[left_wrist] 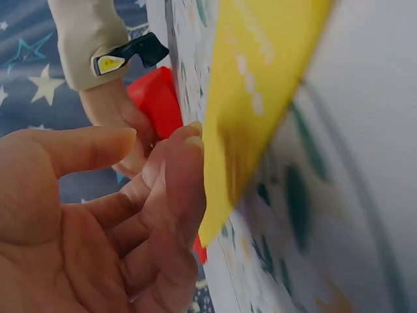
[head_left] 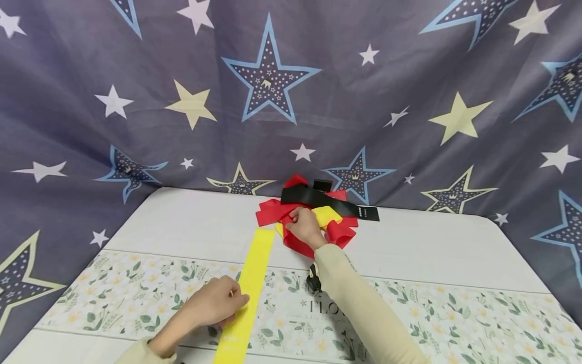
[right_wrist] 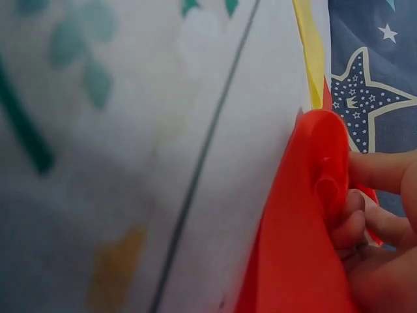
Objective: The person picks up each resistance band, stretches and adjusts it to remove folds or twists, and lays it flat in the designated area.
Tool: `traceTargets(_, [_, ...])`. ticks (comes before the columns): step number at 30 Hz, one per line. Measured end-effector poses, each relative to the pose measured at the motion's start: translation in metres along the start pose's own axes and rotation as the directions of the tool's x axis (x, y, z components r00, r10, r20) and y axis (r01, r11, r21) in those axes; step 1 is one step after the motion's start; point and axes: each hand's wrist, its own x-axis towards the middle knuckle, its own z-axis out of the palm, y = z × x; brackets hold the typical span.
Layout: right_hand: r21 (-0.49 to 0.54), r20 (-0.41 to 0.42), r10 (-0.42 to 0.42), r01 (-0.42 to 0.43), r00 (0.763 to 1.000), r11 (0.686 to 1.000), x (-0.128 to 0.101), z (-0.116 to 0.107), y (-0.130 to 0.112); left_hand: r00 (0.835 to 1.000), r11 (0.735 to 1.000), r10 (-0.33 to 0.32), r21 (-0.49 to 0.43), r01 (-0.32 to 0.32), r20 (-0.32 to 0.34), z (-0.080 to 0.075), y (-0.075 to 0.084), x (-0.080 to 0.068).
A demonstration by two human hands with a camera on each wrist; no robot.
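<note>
Yellow band [head_left: 247, 288], a pile of red bands [head_left: 297, 237] with a black band [head_left: 327, 202], floral white tablecloth [head_left: 409, 313], grey-blue starry backdrop [head_left: 291, 91].

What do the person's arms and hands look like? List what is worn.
Both hands, left hand and right hand, are bare, without gloves or rings visible. Each arm wears a long cream sleeve. A black strap with a yellow marking sits at the right cuff.

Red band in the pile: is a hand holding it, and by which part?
Yes. The right hand grips the red band by a bunched fold near the pile's middle. The left hand only rests on the flat yellow band.
</note>
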Motion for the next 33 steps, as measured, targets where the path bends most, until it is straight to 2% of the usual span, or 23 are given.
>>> traceTargets(7, [0.016, 0.015, 0.045, -0.046, 0.999, 0.999, -0.002, -0.002, -0.003, 0.998, 0.998, 0.052, 0.029, -0.051, -0.033, -0.001, 0.014, 0.031])
traceTargets(12, [0.065, 0.040, 0.060, -0.062, 0.997, 0.996, -0.003, -0.005, -0.002, 0.997, 0.999, 0.030, 0.028, -0.028, -0.070, 0.000, 0.021, 0.055])
traceTargets(17, [0.127, 0.058, 0.049, -0.056, 0.997, 0.990, -0.008, -0.010, -0.004, 0.994, 1.000, 0.020, 0.004, -0.020, -0.111, 0.006, 0.024, 0.079])
traceTargets(21, [0.179, 0.060, 0.050, -0.060, 0.997, 0.982, -0.011, -0.015, -0.006, 0.990, 0.998, 0.055, -0.031, -0.059, -0.132, 0.014, 0.028, 0.094])
traceTargets(27, [0.276, 0.073, 0.074, -0.091, 0.995, 0.957, -0.017, -0.027, -0.009, 0.988, 0.987, 0.050, -0.146, -0.072, -0.149, 0.023, 0.039, 0.109])
traceTargets(33, [0.308, 0.058, 0.037, -0.053, 0.998, 0.950, -0.024, -0.042, -0.011, 0.981, 0.980, 0.049, -0.182, -0.085, -0.189, 0.030, 0.043, 0.117])
